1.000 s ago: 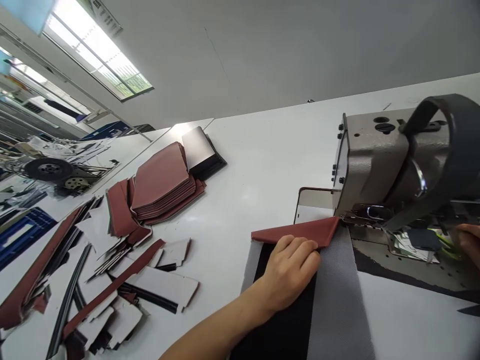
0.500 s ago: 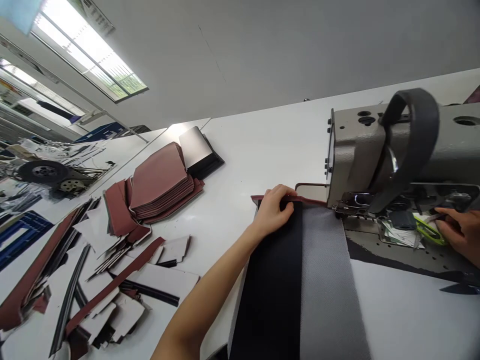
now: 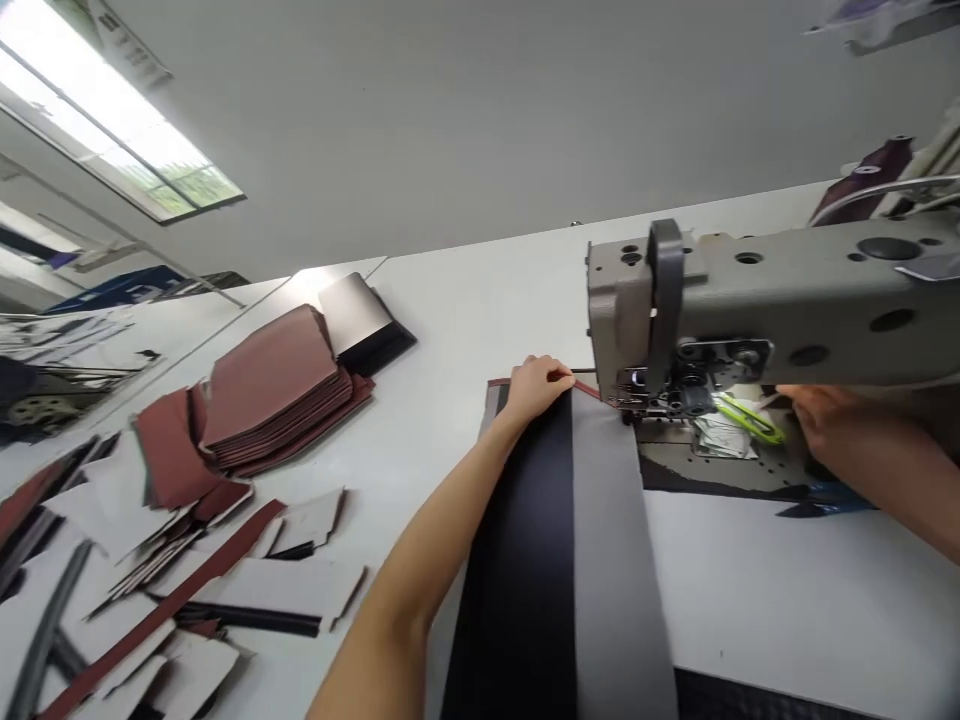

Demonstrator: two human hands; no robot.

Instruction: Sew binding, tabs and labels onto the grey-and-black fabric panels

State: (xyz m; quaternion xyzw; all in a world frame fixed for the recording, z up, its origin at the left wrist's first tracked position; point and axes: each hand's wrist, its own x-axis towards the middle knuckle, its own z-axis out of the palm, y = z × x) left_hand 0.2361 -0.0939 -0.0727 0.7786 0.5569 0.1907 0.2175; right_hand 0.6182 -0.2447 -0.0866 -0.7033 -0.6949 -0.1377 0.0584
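Hands (image 3: 821, 415) lie near the sewing machine (image 3: 810, 310), left (image 3: 535, 388) on black material (image 3: 521, 560).

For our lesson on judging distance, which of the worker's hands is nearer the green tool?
Right. The right hand is just right of the green tool; the left hand is farther off, left of it, at the far end of the black panel.

Grey wall (image 3: 420, 120), bright slanted window (image 3: 105, 115); glossy white tabletop (image 3: 480, 300)

A sewing machine's head (image 3: 637, 300) blocks the straight path between the left hand (image 3: 536, 387) and right hand (image 3: 817, 415); open bench (image 3: 435, 410) separates stacked red pieces (image 3: 270, 375) from a black-and-gray panel (image 3: 611, 540).
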